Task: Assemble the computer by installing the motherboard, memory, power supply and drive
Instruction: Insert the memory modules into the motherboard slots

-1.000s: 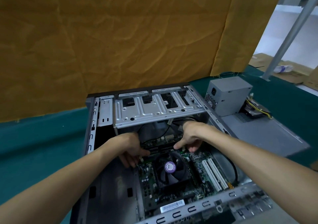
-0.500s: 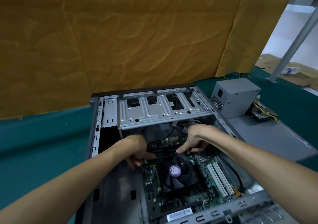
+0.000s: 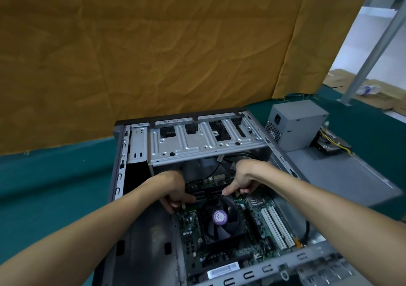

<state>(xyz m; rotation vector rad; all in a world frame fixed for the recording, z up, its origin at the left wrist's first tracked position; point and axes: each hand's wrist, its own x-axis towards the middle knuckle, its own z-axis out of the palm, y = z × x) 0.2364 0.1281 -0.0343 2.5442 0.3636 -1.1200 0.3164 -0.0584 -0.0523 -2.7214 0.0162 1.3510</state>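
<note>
The open computer case [image 3: 123, 153] lies on its side on the green table. The motherboard [image 3: 257, 219] sits inside it, with a black CPU fan [image 3: 219, 222] in the middle. A dark memory stick [image 3: 208, 194] stands in the slots just beyond the fan. My left hand [image 3: 173, 192] pinches its left end, thumb on top and fingers curled. My right hand [image 3: 242, 179] holds its right end the same way. The grey power supply [image 3: 294, 125] stands outside the case to the right, and a drive [image 3: 331, 146] lies behind it.
A metal drive cage [image 3: 204, 147] spans the case just above my hands. The grey side panel [image 3: 342, 175] lies flat to the right of the case. Brown paper [image 3: 153, 55] hangs behind the table, and a metal post [image 3: 373, 50] rises at the far right.
The view has shifted slightly, so the case sits a little more to the right. Both hands stay on the ends of the memory stick.
</note>
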